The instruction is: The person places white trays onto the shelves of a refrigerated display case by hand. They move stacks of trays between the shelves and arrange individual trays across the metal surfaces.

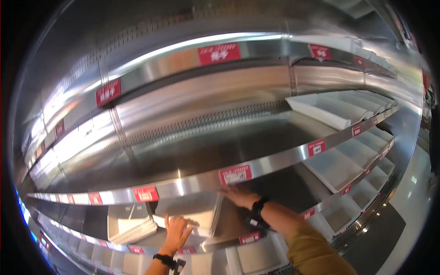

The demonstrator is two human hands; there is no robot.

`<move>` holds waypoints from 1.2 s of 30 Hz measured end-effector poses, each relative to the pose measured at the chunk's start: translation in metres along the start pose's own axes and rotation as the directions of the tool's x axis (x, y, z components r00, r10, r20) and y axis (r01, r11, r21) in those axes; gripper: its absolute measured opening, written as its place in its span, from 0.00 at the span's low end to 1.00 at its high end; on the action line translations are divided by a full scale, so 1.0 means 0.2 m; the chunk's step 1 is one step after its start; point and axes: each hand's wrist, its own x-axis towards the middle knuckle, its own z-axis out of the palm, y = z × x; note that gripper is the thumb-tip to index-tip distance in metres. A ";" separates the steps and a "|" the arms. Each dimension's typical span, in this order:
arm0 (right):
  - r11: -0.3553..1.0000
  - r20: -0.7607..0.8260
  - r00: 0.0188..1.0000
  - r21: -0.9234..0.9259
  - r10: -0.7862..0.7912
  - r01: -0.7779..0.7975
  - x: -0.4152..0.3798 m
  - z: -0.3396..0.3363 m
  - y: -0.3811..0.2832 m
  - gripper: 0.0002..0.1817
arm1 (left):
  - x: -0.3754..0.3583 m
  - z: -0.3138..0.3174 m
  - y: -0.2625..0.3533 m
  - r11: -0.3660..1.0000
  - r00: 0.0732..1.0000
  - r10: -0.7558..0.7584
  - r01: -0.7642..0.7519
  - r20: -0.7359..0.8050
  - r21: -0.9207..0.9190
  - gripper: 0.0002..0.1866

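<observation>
A white tray (201,208) sits on the middle shelf level, under the long steel shelf edge. My left hand (176,233) is at its front lip, thumb and fingers on the rim, partly hiding it. My right hand (240,197) reaches in from the right, fingers stretched out, with the fingertips at the tray's right side near the back. Whether those fingertips press on the tray is hard to make out. Just left of this tray stands a stack of white trays (130,224), nested in one another. A dark band is on each wrist.
Steel shelves carry red price labels (235,174) along their edges. More white trays (321,107) line the upper right shelf, with others (337,160) below it. A bottom row of white bins (259,254) runs along the front. Pale floor (408,197) shows at right.
</observation>
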 end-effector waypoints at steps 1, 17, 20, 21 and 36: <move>1.000 0.029 0.999 0.000 0.012 -0.012 0.04 0.03 0.01 0.26 | 0.00 0.01 -0.05 1.000 1.000 -0.006 0.006 0.002 0.009 0.17; 0.974 -0.017 0.990 0.184 0.140 -0.135 -0.28 -0.27 0.12 0.30 | 0.15 -0.16 0.12 0.995 0.993 0.054 -0.062 0.103 0.076 0.27; 0.825 0.166 0.849 0.204 0.502 -0.527 -0.34 -0.20 0.47 0.34 | 0.14 -0.08 0.55 0.984 0.973 0.142 -0.158 0.184 0.076 0.29; 0.715 0.421 0.712 0.187 0.562 -0.674 -0.39 -0.24 0.45 0.36 | 0.11 -0.01 0.58 0.975 0.974 0.151 -0.175 0.172 0.138 0.29; 0.938 0.032 0.992 0.325 0.119 -0.123 -0.71 -0.25 -0.39 0.25 | 0.25 0.04 0.31 0.949 0.990 0.069 -0.025 0.126 -0.316 0.30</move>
